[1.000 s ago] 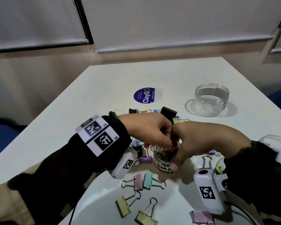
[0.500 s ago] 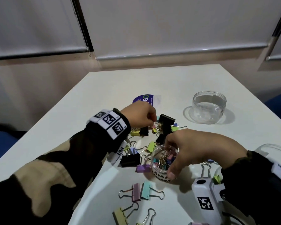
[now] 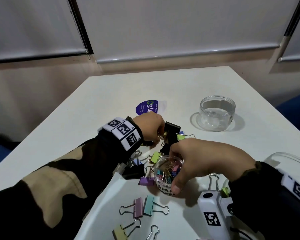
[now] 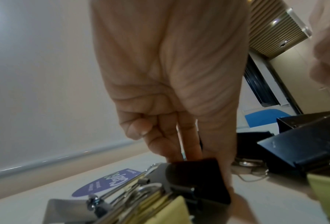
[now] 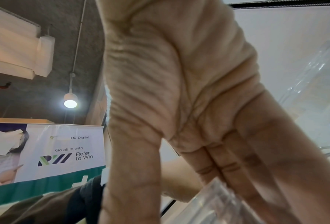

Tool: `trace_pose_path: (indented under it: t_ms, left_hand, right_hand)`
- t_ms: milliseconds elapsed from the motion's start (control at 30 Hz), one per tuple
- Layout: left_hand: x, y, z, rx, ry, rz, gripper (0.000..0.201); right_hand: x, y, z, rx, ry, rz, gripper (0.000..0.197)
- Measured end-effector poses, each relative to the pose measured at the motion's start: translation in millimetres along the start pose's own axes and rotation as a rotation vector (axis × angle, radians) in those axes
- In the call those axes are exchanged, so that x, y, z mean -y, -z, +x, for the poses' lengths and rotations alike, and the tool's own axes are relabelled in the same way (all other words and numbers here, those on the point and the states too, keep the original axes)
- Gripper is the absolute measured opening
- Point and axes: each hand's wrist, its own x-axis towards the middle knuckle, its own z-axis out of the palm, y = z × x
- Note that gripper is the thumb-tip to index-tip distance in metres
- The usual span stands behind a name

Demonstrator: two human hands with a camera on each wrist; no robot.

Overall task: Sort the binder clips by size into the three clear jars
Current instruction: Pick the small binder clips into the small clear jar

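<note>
A small clear jar (image 3: pixel 164 189) holding several small coloured binder clips stands at the table's middle. My right hand (image 3: pixel 175 170) grips it from above, thumb on the near wall, fingers over the far rim; the right wrist view shows the jar (image 5: pixel 217 204) under the fingers. My left hand (image 3: pixel 160 135) reaches down into the clip pile beside a big black clip (image 3: pixel 171 129). In the left wrist view the left hand (image 4: pixel 189 151) points down with thumb and fingers close together, their tips hidden behind a black clip (image 4: pixel 198 181).
An empty clear jar (image 3: pixel 216 113) stands at the back right, and another jar's rim (image 3: pixel 293 161) shows at the right edge. Loose clips lie near: pink (image 3: pixel 139 207), teal (image 3: pixel 148 205), purple (image 3: pixel 146 181), black (image 3: pixel 133 170), yellow (image 3: pixel 119 232). A blue sticker (image 3: pixel 146 106) lies behind.
My left hand has left the small jar, where both hands met, and moved back to the clip pile. My right hand stays on the jar.
</note>
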Motion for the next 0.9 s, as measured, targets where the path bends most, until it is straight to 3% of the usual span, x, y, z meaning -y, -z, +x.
trace_pose_path:
  t_ms: [233,633,900]
  left_hand:
    - [1,-5,-5,0.006,0.010,-0.116,0.034]
    - [9,-5,-15,-0.005,0.004,-0.207,0.017]
    - [13,9,-40,-0.075,-0.002,-0.529,0.008]
  right_hand:
    - [2,0,-1,-0.007,-0.003,-0.032,0.062]
    - [4,1,-2,-0.004,-0.010,-0.048,0.064]
    - [3,1,-2,0.004,-0.013,-0.045,0.064]
